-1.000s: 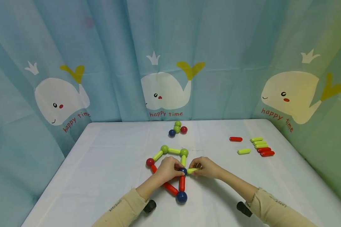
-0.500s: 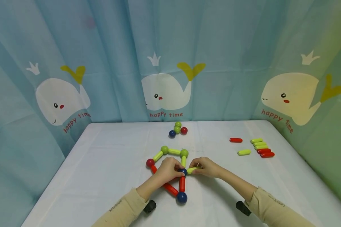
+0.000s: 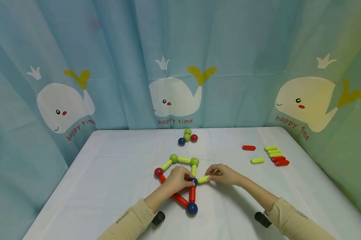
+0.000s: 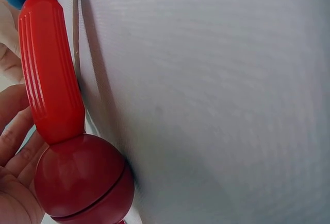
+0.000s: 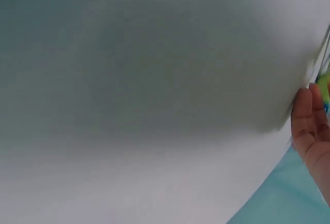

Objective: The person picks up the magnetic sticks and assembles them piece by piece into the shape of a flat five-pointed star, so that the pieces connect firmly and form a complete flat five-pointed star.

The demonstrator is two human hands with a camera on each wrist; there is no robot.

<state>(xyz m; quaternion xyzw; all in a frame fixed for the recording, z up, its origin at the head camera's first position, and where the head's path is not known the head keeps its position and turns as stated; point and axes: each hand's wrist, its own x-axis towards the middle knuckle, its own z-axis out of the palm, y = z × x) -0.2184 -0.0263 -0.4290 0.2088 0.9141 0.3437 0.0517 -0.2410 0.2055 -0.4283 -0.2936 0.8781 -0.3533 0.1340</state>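
My left hand (image 3: 177, 180) pinches a blue ball (image 3: 194, 182) in a ring of toy balls and rods. A light green rod (image 3: 203, 179) sticks out from that ball to the right. At its outer end is my right hand (image 3: 224, 174), thumb tip right at the rod; its fingers look loose in the right wrist view. Red rods (image 3: 192, 194) run to a blue ball (image 3: 192, 209) in front; green rods (image 3: 184, 160) and green balls (image 3: 173, 158) form the back, with a red ball (image 3: 158, 172) at left. My left hand hides the ring's middle.
Loose balls (image 3: 187, 137) sit together at the back of the white table (image 3: 123, 160). To the right lie a red rod (image 3: 248, 147), a green rod (image 3: 257, 160) and a row of green and red rods (image 3: 275, 154). A curtain (image 3: 243, 50) hangs behind.
My right hand has shifted right along the green rod to its outer end, while the rod stays at the blue ball. My left hand keeps its place.
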